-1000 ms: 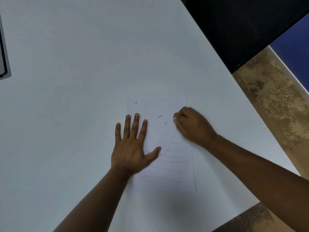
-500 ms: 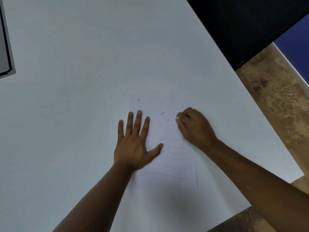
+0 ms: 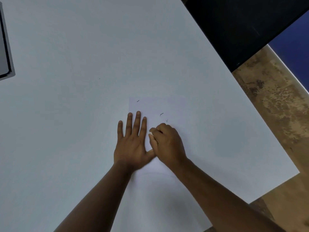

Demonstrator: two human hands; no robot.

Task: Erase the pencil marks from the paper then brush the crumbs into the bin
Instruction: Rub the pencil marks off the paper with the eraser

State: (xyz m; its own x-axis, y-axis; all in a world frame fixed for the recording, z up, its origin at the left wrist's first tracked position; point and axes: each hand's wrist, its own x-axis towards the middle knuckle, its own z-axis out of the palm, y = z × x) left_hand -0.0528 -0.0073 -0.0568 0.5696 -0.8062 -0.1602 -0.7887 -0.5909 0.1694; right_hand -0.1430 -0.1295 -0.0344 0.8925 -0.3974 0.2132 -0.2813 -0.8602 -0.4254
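Note:
A white sheet of paper (image 3: 173, 108) lies flat on the white table (image 3: 83, 47). My left hand (image 3: 132, 141) presses on the sheet's left side with fingers straight and spread. My right hand (image 3: 167, 144) is curled, pinching a small white eraser (image 3: 151, 133) against the paper right beside my left index finger. Several dark eraser crumbs (image 3: 161, 114) lie on the upper part of the sheet. My right hand and forearm hide the pencil lines on the lower part of the sheet. No bin is in view.
A grey flat device (image 3: 5, 52) sits at the table's left edge. A black panel (image 3: 242, 22) stands past the table's far right corner, with mottled brown floor (image 3: 275, 106) to the right. The table's right edge runs diagonally.
My right hand has moved left and toward me across the paper with the eraser, ending up against my left hand. My left hand has stayed flat on the sheet.

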